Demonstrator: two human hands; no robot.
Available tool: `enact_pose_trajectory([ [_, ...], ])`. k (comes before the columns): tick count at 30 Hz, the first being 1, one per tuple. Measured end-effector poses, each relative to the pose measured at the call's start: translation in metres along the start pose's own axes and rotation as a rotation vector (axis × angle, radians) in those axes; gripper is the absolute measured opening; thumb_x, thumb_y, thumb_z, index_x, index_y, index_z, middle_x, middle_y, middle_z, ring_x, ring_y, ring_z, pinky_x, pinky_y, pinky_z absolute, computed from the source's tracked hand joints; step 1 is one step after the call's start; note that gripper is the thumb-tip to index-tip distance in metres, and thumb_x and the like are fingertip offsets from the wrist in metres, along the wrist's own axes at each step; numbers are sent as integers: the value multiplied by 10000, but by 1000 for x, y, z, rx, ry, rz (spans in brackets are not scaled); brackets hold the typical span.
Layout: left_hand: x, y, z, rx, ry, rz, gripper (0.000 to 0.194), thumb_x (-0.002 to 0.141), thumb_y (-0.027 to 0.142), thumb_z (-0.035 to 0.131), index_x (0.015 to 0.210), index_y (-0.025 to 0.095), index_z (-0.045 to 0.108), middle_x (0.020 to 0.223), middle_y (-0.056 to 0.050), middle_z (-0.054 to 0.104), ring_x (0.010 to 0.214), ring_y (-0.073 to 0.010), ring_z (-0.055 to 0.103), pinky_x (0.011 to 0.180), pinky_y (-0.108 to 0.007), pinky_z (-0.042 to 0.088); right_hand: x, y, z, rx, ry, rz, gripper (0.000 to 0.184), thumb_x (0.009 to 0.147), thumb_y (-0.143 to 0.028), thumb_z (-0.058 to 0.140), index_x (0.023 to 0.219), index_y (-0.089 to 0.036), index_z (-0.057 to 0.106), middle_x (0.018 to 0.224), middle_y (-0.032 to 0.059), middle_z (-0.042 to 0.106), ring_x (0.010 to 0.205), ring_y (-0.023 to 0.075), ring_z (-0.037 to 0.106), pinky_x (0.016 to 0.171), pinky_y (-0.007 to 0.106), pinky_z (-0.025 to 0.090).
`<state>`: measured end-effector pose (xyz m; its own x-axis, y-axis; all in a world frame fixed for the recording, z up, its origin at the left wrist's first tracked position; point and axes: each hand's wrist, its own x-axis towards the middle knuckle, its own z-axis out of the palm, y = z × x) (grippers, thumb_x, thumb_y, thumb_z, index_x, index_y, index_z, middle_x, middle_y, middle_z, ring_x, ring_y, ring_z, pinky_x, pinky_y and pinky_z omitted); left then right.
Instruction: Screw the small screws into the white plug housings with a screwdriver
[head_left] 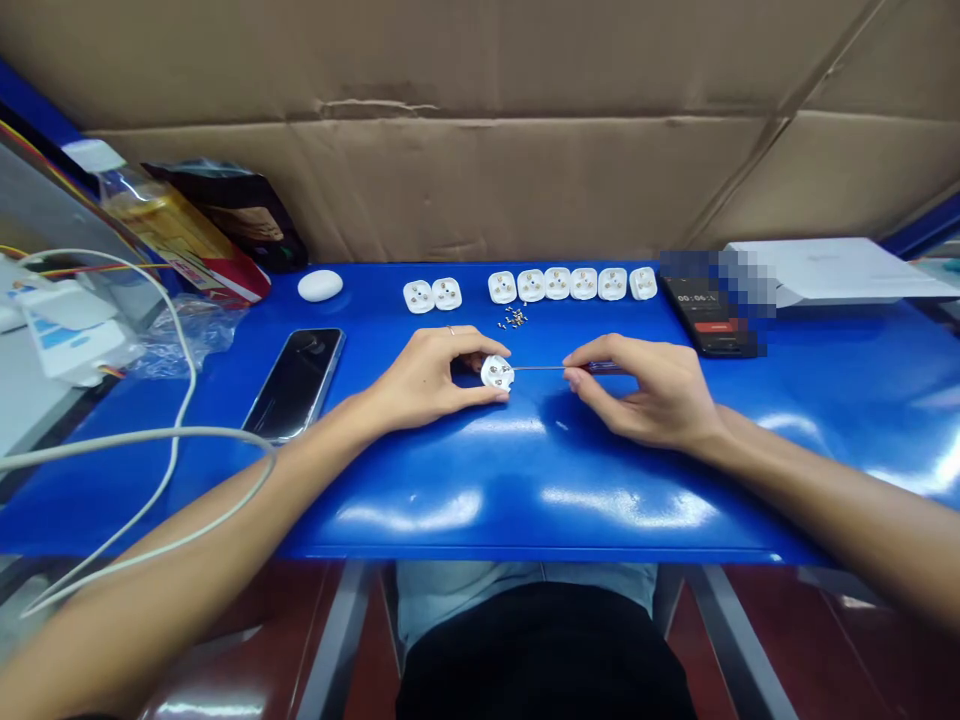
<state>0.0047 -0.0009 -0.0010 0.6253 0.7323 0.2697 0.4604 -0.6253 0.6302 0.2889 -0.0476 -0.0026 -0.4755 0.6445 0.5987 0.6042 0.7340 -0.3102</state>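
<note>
**Two hands gripping a white plug and a small screwdriver**

The left hand (424, 380) is pinching a round white plug (496, 373) between its closed fingers (480, 345). The right hand (645, 390) is closing its fingers (592, 365) around a thin screwdriver (555, 368), its shaft reaching the plug. Beyond the fingers, white plug bodies (570, 285) and tiny screws (514, 318) are lying on the blue table (540, 500).

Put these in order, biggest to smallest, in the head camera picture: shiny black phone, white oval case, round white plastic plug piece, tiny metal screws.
1. Shiny black phone
2. White oval case and round white plastic plug piece: they look close, so I can't rank them.
3. Tiny metal screws
</note>
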Motion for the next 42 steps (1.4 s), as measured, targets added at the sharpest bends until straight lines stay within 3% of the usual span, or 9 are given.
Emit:
enact_pose_trajectory([
  [42, -1, -2, -1, -7, -5, 10, 413, 863, 449, 871, 1193, 212, 793, 1078, -58, 804, 920, -215, 738, 814, -309, 552, -3, 4, 1, -10, 12, 3, 53, 964, -238, 699, 1000, -263, 728, 888, -8, 829, 722, 189, 791, 631, 282, 605],
])
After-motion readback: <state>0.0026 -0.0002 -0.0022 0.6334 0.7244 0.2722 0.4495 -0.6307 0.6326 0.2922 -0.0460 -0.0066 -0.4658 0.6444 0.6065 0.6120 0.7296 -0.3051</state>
